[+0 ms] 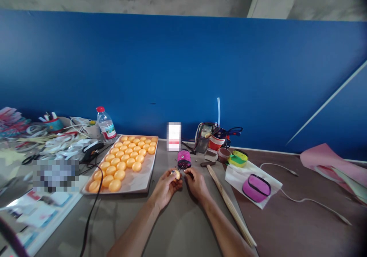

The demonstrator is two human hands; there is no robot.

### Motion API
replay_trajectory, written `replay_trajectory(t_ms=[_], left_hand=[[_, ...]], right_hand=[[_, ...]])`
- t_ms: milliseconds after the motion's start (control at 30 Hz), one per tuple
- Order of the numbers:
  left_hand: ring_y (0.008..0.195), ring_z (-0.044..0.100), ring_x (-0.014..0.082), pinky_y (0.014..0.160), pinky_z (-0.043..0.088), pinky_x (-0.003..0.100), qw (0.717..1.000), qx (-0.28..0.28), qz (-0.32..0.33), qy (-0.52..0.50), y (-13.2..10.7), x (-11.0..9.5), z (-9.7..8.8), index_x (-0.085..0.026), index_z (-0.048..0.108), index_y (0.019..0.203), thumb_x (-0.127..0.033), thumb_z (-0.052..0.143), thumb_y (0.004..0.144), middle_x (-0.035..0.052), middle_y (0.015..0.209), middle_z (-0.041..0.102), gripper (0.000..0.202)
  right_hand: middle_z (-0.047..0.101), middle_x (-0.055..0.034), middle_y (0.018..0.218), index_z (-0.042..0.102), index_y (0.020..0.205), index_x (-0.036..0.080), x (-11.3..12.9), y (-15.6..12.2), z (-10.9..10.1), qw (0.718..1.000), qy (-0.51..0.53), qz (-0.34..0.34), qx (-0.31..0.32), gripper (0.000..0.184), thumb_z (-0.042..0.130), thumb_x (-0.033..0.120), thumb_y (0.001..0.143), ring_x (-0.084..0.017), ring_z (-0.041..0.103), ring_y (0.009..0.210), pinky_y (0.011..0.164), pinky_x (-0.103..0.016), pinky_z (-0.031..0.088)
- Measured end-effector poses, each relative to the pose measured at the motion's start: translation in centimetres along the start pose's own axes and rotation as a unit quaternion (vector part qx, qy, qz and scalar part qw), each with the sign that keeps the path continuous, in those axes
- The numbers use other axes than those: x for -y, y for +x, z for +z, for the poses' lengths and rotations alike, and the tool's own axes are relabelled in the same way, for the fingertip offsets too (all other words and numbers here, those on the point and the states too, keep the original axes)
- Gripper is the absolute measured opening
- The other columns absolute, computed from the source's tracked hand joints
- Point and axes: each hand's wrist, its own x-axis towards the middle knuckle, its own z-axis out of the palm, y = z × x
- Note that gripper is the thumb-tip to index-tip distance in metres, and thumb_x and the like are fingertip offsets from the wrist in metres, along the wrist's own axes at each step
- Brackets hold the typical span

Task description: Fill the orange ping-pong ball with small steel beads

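My left hand (167, 184) is closed around a small orange ball (177, 174), held just above the grey table. My right hand (195, 181) is right beside it with fingers curled toward the ball; what it pinches is too small to make out. A tray (134, 182) to the left carries several rows of the same orange balls (126, 157). A small pink pot (184, 158) stands just beyond my hands.
A long wooden stick (229, 203) lies to the right of my right arm. A pink pouch (256, 188) rests on white paper, with a yellow-green box (238, 157) behind it. A water bottle (106, 125), a black cable (91, 207) and craft clutter are at left.
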Motion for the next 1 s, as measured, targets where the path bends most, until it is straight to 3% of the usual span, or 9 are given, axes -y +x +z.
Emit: replay_trajectory(t_ms=[167, 267, 367, 567, 1000], left_hand=[[0.067, 0.066, 0.0169, 0.066, 0.053, 0.029, 1.0, -0.005, 0.014, -0.021, 0.1, 0.0, 0.0, -0.016, 0.057, 0.094, -0.021, 0.071, 0.07, 0.0042, 0.078, 0.066, 0.028], [0.069, 0.066, 0.0176, 0.067, 0.052, 0.029, 0.999, 0.0, 0.013, -0.03, 0.2, -0.1, -0.2, -0.015, 0.059, 0.096, -0.025, 0.071, 0.072, 0.0051, 0.079, 0.067, 0.029], [0.07, 0.066, 0.0159, 0.064, 0.051, 0.026, 0.999, 0.008, 0.024, -0.036, 0.4, -0.1, -0.5, -0.015, 0.059, 0.099, -0.027, 0.072, 0.071, 0.0045, 0.082, 0.068, 0.033], [0.077, 0.066, 0.0156, 0.072, 0.051, 0.026, 0.998, 0.017, 0.038, -0.048, 0.6, -0.3, -0.6, -0.017, 0.058, 0.1, -0.018, 0.074, 0.068, 0.0045, 0.091, 0.069, 0.036], [0.073, 0.064, 0.0118, 0.069, 0.05, 0.023, 0.998, -0.015, 0.044, -0.046, 0.4, -0.5, 0.1, -0.016, 0.063, 0.101, -0.022, 0.073, 0.07, 0.0037, 0.087, 0.07, 0.033]], right_hand=[[0.065, -0.0043, 0.078, 0.061, 0.077, 0.019, 0.2, 0.1, 0.1, 0.999, 0.04, 0.015, -0.018, 0.016, 0.046, 0.019, 0.072, -0.018, 0.059, 0.075, 0.073, -0.03, 0.047], [0.063, -0.0025, 0.07, 0.06, 0.076, 0.02, 0.8, 0.2, 0.3, 0.99, 0.12, 0.065, -0.03, 0.013, 0.05, 0.024, 0.072, -0.016, 0.056, 0.062, 0.061, -0.028, 0.046], [0.058, 0.001, 0.061, 0.06, 0.075, 0.019, 1.8, 0.3, 0.5, 0.964, 0.24, 0.114, -0.025, 0.012, 0.056, 0.029, 0.07, -0.013, 0.051, 0.053, 0.054, -0.025, 0.042], [0.055, 0.004, 0.055, 0.058, 0.076, 0.018, 3.4, 0.0, 0.7, 0.908, 0.396, 0.139, -0.007, 0.017, 0.066, 0.03, 0.066, -0.01, 0.05, 0.051, 0.056, -0.024, 0.041], [0.051, 0.0043, 0.06, 0.06, 0.069, 0.018, 3.2, -0.1, 1.3, 0.91, 0.383, 0.157, 0.03, 0.015, 0.067, 0.031, 0.064, -0.009, 0.04, 0.053, 0.053, -0.022, 0.034]])
